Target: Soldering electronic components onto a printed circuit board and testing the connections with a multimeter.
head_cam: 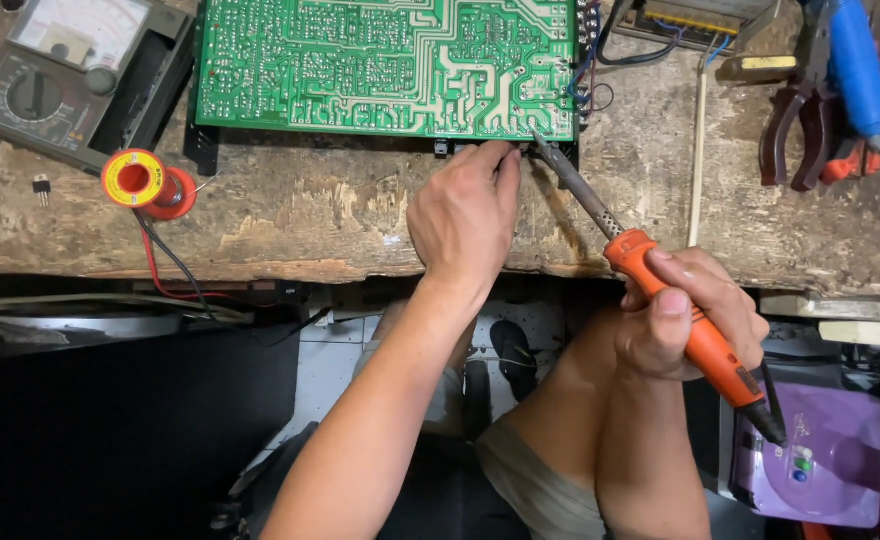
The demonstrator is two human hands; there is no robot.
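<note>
Both hands are engaged at the near edge of the green circuit board, which lies solder side up on the worn wooden bench. An orange-handled soldering iron is clasped in the right hand, fingers wrapped round the grip, and its tip is brought to the board's lower right corner. The left hand is rested on the bench with its fingertips pinched at the board's edge just beside the tip; whether solder wire is held there cannot be told. For a sound joint, the tip would best be laid against pad and lead together, with the left fingers kept clear of the hot barrel. A steadier stroke is likely if the right wrist is braced on the bench edge. A solder spool with red flanges stands well to the left, near an analogue multimeter; pliers lie at the far right.
</note>
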